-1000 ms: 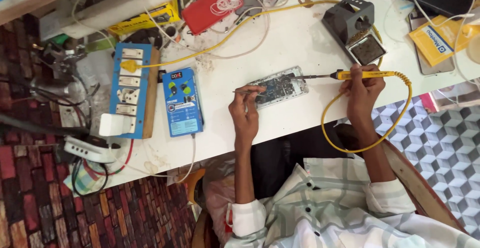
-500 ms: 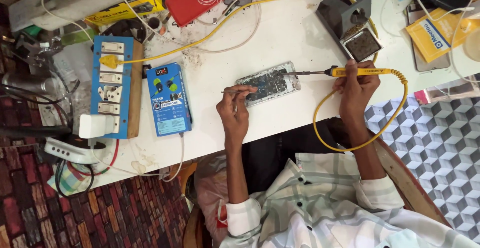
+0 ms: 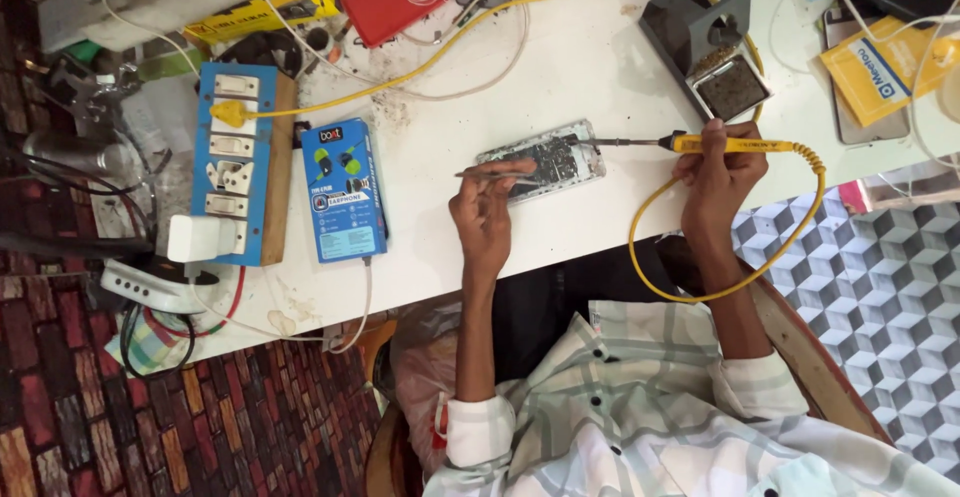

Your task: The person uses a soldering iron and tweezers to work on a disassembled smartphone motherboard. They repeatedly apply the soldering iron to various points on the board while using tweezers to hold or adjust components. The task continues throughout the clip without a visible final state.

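Phone board (image 3: pixel 545 162) lies opened on the worktop (image 3: pixel 480 67) — right hand (image 3: pixel 722 172) grips the soldering iron (image 3: pixel 690 143), left hand (image 3: pixel 483 207) pinches tweezers (image 3: pixel 495 171) — soldering looks midway, unfinished.

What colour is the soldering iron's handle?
Yellow, like its cord; the soldering iron in the right hand shows in the head view.
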